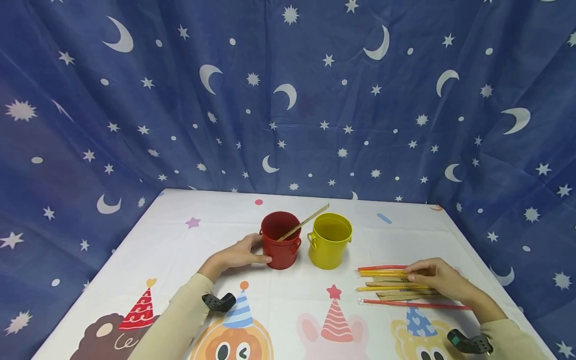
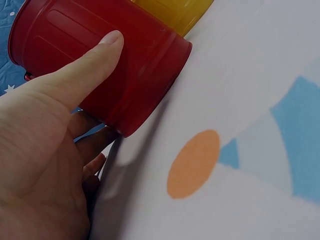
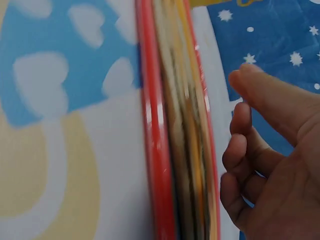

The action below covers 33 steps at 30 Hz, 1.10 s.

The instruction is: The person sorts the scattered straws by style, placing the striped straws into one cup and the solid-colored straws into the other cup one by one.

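My left hand [image 1: 240, 253] holds the side of a red bucket [image 1: 281, 254]. In the left wrist view its thumb [image 2: 95, 62] lies across the bucket wall, with the fingers partly hidden behind. A thin beige paper-wrapped stick [image 1: 312, 217] leans out of this bucket to the right. Over a row of long thin sticks at the right is my right hand [image 1: 438, 277], its fingers loosely bent and nothing seen in them. The row has red sticks [image 1: 418, 304] in clear wrap, yellow sticks [image 1: 380, 288] and beige paper-wrapped sticks [image 1: 379, 282]. In the right wrist view the hand [image 3: 280, 155] is apart from them.
Just right of the red bucket stands a yellow bucket [image 1: 328, 251] with small side handles. A white tablecloth [image 1: 180, 255] printed with animals in party hats covers the table. Behind it hangs a blue curtain [image 1: 306, 160] with moons and stars.
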Each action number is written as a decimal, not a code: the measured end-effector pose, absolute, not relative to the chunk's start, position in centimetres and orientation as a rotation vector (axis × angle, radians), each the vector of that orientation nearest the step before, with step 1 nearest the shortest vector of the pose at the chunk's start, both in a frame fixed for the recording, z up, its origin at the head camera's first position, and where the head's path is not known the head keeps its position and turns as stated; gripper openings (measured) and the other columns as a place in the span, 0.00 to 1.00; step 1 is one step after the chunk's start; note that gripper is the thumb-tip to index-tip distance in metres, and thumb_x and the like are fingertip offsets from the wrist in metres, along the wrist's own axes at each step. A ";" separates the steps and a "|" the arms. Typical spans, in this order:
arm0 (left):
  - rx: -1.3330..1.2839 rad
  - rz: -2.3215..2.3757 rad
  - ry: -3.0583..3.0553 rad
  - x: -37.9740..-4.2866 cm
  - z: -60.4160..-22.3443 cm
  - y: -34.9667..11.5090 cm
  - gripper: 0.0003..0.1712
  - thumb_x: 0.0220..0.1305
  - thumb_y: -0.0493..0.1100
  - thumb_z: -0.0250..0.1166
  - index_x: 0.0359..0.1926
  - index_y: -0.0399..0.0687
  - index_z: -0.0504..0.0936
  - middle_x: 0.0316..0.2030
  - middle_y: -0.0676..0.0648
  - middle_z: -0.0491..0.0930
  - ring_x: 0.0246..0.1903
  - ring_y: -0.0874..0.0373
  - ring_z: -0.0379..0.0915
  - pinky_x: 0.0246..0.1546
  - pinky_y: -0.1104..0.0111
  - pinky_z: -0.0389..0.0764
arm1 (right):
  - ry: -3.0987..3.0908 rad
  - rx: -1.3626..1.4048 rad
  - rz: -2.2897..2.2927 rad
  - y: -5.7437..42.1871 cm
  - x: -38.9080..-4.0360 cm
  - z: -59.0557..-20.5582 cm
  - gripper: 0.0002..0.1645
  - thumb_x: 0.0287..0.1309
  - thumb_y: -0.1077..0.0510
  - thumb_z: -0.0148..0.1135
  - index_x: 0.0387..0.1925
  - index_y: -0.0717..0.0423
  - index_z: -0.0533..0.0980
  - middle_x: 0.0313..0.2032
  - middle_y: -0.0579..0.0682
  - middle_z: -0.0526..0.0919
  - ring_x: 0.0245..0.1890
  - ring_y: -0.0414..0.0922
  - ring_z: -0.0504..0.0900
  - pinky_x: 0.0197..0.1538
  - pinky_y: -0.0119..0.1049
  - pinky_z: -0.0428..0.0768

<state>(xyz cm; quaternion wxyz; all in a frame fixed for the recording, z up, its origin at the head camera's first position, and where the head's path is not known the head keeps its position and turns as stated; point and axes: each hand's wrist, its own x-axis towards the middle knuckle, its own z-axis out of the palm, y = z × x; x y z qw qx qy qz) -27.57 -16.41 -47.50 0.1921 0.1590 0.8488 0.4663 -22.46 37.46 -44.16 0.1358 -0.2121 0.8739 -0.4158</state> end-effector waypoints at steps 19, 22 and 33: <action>0.451 1.328 2.373 -27.5 -47.4 -16.4 0.51 0.57 0.56 0.74 0.76 0.46 0.62 0.78 0.38 0.53 0.79 0.39 0.46 0.76 0.37 0.53 | 2.636 -0.569 -1.028 37.7 -22.9 -45.2 0.11 0.66 0.60 0.64 0.43 0.64 0.86 0.42 0.56 0.88 0.36 0.27 0.77 0.39 0.25 0.78; 0.453 1.334 2.368 -27.4 -47.6 -16.4 0.50 0.57 0.56 0.74 0.76 0.46 0.63 0.78 0.38 0.54 0.79 0.39 0.47 0.76 0.39 0.54 | 2.642 -0.616 -1.042 37.7 -22.9 -45.4 0.10 0.66 0.63 0.64 0.41 0.66 0.85 0.39 0.55 0.88 0.33 0.27 0.75 0.34 0.26 0.76; 0.461 1.311 2.381 -27.6 -47.5 -16.4 0.51 0.58 0.57 0.74 0.77 0.48 0.62 0.78 0.40 0.54 0.79 0.40 0.46 0.76 0.38 0.54 | 2.714 -0.602 -0.997 37.3 -23.1 -45.5 0.07 0.62 0.65 0.65 0.38 0.67 0.85 0.33 0.49 0.85 0.29 0.28 0.71 0.30 0.25 0.73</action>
